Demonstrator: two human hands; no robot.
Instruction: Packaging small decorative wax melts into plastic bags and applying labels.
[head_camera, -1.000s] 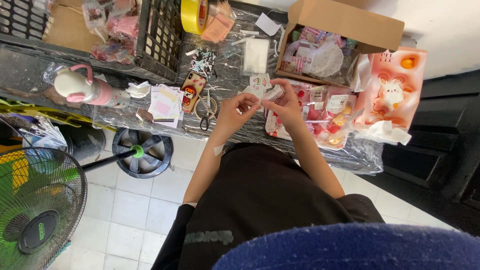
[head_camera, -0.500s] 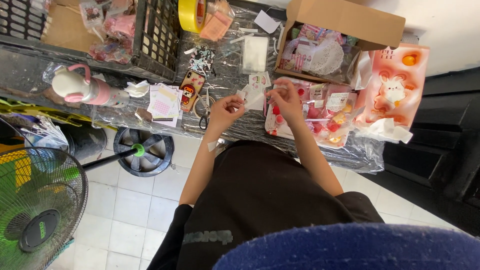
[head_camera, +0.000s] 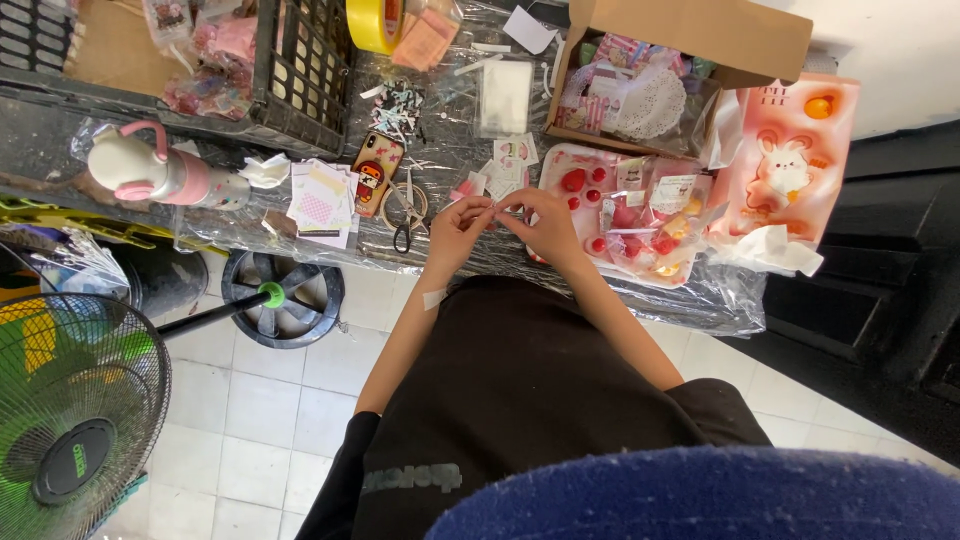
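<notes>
Plastic-covered bench (head_camera: 250, 225) edge: left hand (head_camera: 457, 228) & right hand (head_camera: 541, 222) meet w/ fingertips pinched on sth tiny, too small to ID, just beside scissors (head_camera: 404, 212).

left hand (head_camera: 455, 228) and right hand (head_camera: 545, 222) meet, fingers pinched together.

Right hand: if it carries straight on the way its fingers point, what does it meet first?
The right hand points toward the left hand, fingertips almost touching over a small pale piece that is too small to identify. So it would likely meet the left hand's fingers first; depth is unclear.
</notes>
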